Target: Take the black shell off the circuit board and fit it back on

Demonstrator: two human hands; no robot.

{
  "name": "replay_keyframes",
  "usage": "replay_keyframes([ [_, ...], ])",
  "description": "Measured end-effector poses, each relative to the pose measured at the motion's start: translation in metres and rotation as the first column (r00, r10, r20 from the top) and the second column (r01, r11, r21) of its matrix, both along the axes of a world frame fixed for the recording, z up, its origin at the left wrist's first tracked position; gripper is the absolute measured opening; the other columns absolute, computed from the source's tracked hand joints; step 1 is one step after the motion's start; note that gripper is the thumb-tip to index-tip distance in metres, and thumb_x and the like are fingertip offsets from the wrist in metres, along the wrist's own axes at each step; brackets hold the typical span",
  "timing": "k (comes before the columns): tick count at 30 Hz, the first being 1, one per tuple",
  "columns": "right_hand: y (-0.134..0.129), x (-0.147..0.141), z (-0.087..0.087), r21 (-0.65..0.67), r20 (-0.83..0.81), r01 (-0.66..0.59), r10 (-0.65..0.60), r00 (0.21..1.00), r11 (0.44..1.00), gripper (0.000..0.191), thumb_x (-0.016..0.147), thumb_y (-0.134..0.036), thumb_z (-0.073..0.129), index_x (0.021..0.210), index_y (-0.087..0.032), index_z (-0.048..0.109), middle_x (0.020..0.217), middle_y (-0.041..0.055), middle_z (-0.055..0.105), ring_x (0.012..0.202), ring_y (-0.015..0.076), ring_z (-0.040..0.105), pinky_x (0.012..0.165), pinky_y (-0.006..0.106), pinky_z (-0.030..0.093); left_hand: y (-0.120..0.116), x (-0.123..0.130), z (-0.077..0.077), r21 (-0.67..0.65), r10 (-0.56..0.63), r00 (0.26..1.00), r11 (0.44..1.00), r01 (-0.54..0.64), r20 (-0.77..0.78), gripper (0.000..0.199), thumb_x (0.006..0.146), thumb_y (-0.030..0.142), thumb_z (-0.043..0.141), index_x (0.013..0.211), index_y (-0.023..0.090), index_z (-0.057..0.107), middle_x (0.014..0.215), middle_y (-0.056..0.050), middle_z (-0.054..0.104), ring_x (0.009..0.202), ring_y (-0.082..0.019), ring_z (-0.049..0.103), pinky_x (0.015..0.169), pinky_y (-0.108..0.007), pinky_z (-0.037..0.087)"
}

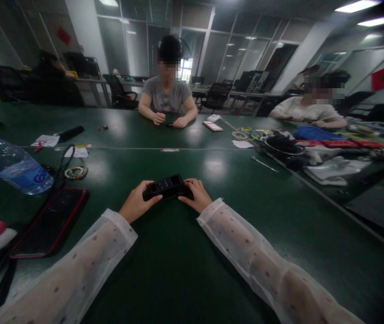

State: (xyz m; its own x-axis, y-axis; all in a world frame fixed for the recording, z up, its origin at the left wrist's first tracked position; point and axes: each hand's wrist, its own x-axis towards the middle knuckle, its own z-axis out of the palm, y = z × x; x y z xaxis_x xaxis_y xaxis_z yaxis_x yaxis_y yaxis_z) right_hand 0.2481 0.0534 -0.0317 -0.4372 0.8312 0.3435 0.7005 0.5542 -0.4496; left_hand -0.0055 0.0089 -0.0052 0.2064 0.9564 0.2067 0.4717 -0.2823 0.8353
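A small black box-shaped device (165, 185) is held between my two hands just over the green table (178, 252). Its upper face shows a dark panel with faint markings; I cannot make out its exact kind. My left hand (139, 200) grips the left end, thumb along the near edge and fingers behind. At the other end, my right hand (196, 194) is closed on it, thumb in front and fingertips on top. The device tilts slightly, its right end higher in view. Sheer white dotted sleeves cover both forearms.
Left of me lie a red-edged phone (51, 222), a large water bottle (12, 162) and a coiled bracelet-like ring (76, 171). A wrench (265, 164) lies to the right, near heaped cables and cloth (327, 139). Two people (167, 92) sit across the table.
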Motion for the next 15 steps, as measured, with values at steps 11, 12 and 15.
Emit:
replay_keyframes([
  [11,-0.003,0.001,0.003,-0.011,0.011,-0.008,0.008,1.000,1.000,0.047,0.078,-0.040,0.065,0.120,-0.021,0.053,0.119,0.0110,0.050,0.115,0.0279,0.045,0.096,0.051,0.045,0.001,-0.004,-0.003,0.181,0.248,0.956,0.944,-0.275,0.158,0.047,0.079,0.043,0.062,0.118,0.022,0.046,0.112,-0.008,0.061,0.103,-0.023,0.059,0.086,-0.038,0.046],
  [12,-0.003,0.001,0.003,-0.010,0.014,-0.008,0.008,1.000,1.000,0.047,0.078,-0.040,0.065,0.120,-0.021,0.053,0.120,0.0110,0.050,0.115,0.0280,0.045,0.096,0.051,0.045,0.002,-0.005,-0.005,0.209,0.304,0.935,0.917,-0.339,0.181,0.048,0.079,0.044,0.062,0.119,0.022,0.046,0.112,-0.008,0.061,0.103,-0.023,0.059,0.086,-0.038,0.046],
  [15,-0.003,0.001,0.005,-0.009,0.018,-0.010,0.010,1.000,1.000,0.047,0.079,-0.040,0.064,0.120,-0.021,0.053,0.121,0.0113,0.050,0.116,0.0282,0.045,0.097,0.052,0.044,0.007,-0.010,-0.011,0.219,0.432,0.877,0.853,-0.473,0.212,0.050,0.078,0.045,0.061,0.119,0.022,0.045,0.113,-0.008,0.061,0.103,-0.024,0.059,0.085,-0.037,0.045],
])
